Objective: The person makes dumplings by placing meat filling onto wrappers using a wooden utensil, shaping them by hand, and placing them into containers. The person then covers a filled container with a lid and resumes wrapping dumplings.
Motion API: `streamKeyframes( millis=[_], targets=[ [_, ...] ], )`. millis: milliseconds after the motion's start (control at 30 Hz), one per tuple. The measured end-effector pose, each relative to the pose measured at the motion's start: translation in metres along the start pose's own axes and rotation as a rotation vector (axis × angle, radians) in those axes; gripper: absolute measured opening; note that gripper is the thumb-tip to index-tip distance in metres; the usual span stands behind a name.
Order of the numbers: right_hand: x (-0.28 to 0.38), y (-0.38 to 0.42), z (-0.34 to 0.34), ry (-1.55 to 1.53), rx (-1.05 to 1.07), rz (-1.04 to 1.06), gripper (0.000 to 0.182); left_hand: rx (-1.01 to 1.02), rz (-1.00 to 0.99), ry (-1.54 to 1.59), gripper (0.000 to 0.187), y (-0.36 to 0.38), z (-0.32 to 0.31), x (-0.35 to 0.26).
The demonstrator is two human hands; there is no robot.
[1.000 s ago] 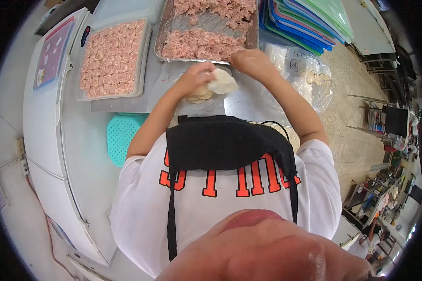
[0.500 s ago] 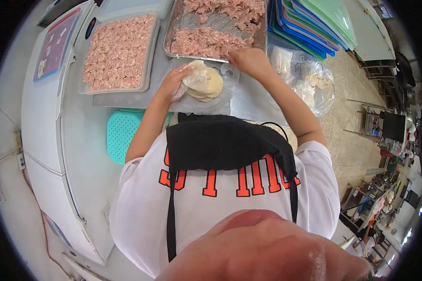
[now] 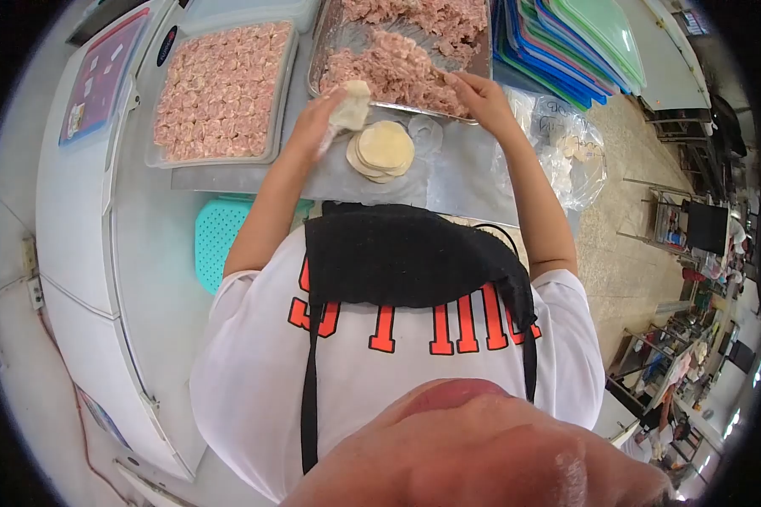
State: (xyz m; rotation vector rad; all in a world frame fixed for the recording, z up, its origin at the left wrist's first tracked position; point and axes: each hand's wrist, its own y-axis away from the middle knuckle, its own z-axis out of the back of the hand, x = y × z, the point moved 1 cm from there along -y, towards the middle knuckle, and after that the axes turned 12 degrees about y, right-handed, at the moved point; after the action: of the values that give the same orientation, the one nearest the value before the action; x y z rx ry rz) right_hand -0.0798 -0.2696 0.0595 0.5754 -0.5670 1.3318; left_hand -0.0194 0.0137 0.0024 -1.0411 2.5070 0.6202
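Observation:
My left hand (image 3: 314,122) is closed on a thin, pale dough wrapper (image 3: 353,106), raised near the front edge of the metal tray (image 3: 314,74). Just to its right a stack of round dough wrappers (image 3: 384,150) lies on the worktop. My right hand (image 3: 482,97) is over the tray's front right part, fingers wrapped round the end of a thin utensil. A clump of ground meat (image 3: 393,52) covers the utensil's far end, so its exact kind is hidden. More ground meat (image 3: 448,21) is spread in the tray.
At the left stands a clear plastic container (image 3: 281,127) packed with rows of filled dumplings (image 3: 220,93). Stacked coloured lids (image 3: 558,51) and a plastic bag with writing (image 3: 566,152) are at the right. A turquoise perforated basket (image 3: 216,241) sits below the worktop edge.
My left hand has lifted a wrapper up and away from the stack, uncovering it. My right hand has moved right, and a meat-laden utensil now shows in it.

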Motion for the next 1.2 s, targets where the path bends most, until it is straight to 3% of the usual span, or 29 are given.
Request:
streamKeyframes(
  millis=[67,100,167,267,300,367,400,500,567,633,700,767,833,900,967,1067,1200],
  targets=[
    [0.001,0.003,0.009,0.073,-0.045,0.041,0.042,0.015,-0.384,-1.422,0.037,0.012,0.000,-0.020],
    [0.003,0.005,0.014,0.148,-0.089,0.088,0.040,0.018,-0.379,-1.424,0.037,0.017,0.005,-0.027],
    [0.008,0.008,0.027,0.284,-0.131,0.096,0.038,0.095,-0.340,-1.747,0.037,0.025,0.013,-0.036],
    [0.012,0.003,0.035,0.804,-0.080,0.305,0.038,0.070,-0.220,-2.015,0.038,0.036,0.022,-0.043],
    [0.011,0.000,0.028,0.804,-0.080,0.303,0.038,0.072,-0.219,-2.015,0.038,0.035,0.023,-0.041],
    [0.004,-0.002,0.006,1.127,0.200,0.181,0.042,-0.007,-0.419,-1.925,0.039,0.035,0.027,-0.037],
    [-0.013,0.002,-0.008,1.010,0.110,0.346,0.045,-0.008,-0.417,-1.926,0.039,0.037,0.021,-0.034],
    [-0.013,0.009,-0.002,0.826,0.098,0.237,0.044,0.113,-0.532,-1.809,0.040,0.032,-0.007,-0.007],
    [-0.011,0.010,0.010,0.804,0.078,0.245,0.042,0.465,-0.433,-1.671,0.036,0.025,-0.015,0.022],
    [-0.006,0.008,0.022,0.780,0.060,0.256,0.040,0.436,-0.486,-1.704,0.036,0.019,-0.021,0.039],
    [-0.004,0.001,0.032,0.912,-0.153,0.431,0.032,0.413,-0.537,-1.737,0.035,0.011,-0.016,0.043],
    [-0.005,0.000,0.022,0.993,-0.120,0.436,0.034,0.409,-0.368,-1.687,0.036,0.000,-0.003,0.034],
    [-0.010,0.007,-0.001,1.080,0.065,0.348,0.032,0.413,-0.315,-1.679,0.037,0.010,0.005,0.017],
    [-0.025,0.014,-0.007,0.971,-0.043,0.409,0.034,0.412,-0.251,-1.664,0.038,0.026,0.004,0.019],
    [-0.027,0.014,0.002,0.812,0.025,0.317,0.035,0.387,-0.447,-1.600,0.029,0.044,-0.005,0.023],
    [-0.027,0.009,0.016,0.740,-0.035,0.331,0.038,0.342,-0.545,-1.655,0.026,0.036,-0.001,0.041],
    [-0.009,0.004,0.015,0.976,0.065,0.285,0.035,0.278,-0.513,-1.636,0.023,0.025,-0.013,0.049]
  ],
)
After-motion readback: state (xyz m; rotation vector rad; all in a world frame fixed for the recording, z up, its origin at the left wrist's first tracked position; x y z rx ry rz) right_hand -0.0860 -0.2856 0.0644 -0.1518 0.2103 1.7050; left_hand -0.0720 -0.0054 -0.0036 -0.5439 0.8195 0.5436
